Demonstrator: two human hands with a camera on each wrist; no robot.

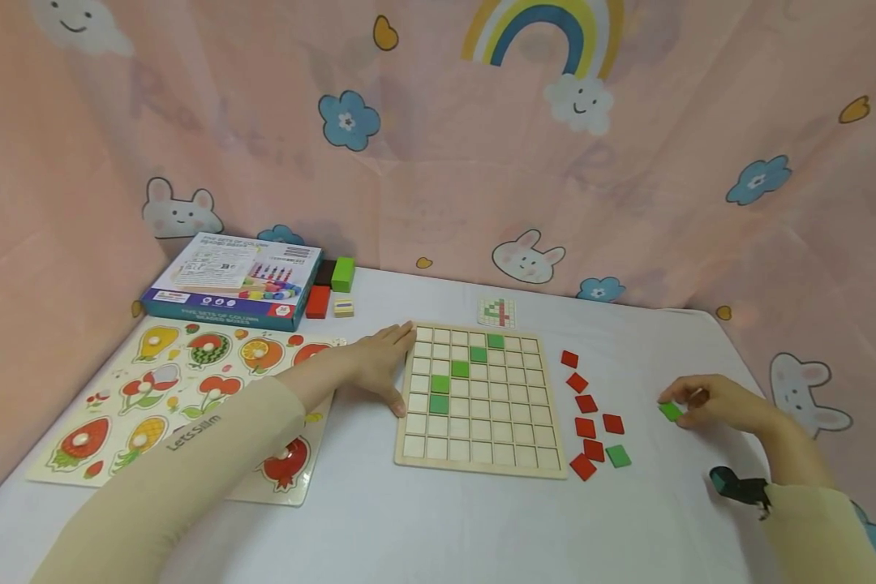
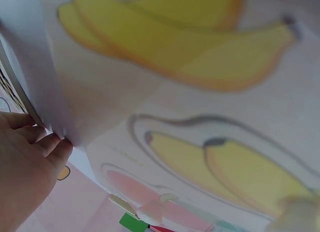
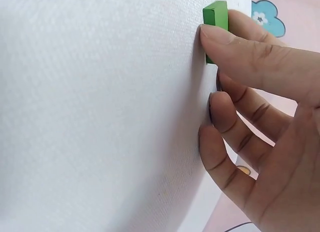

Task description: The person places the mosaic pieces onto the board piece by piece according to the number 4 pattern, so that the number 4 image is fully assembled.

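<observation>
A person's right hand, at the right of the frame, pinches a green tile between thumb and forefinger, the other fingers loosely bent. The left hand, near the centre, touches the left edge of a wooden grid board, thumb spread apart from the fingers. Five green squares sit in the board's upper left and middle, stepping down leftward. Right of the board lie seven red tiles and a loose green piece; a small pattern card lies just above it. A fruit puzzle fills the lower left, partly under the left forearm.
</observation>
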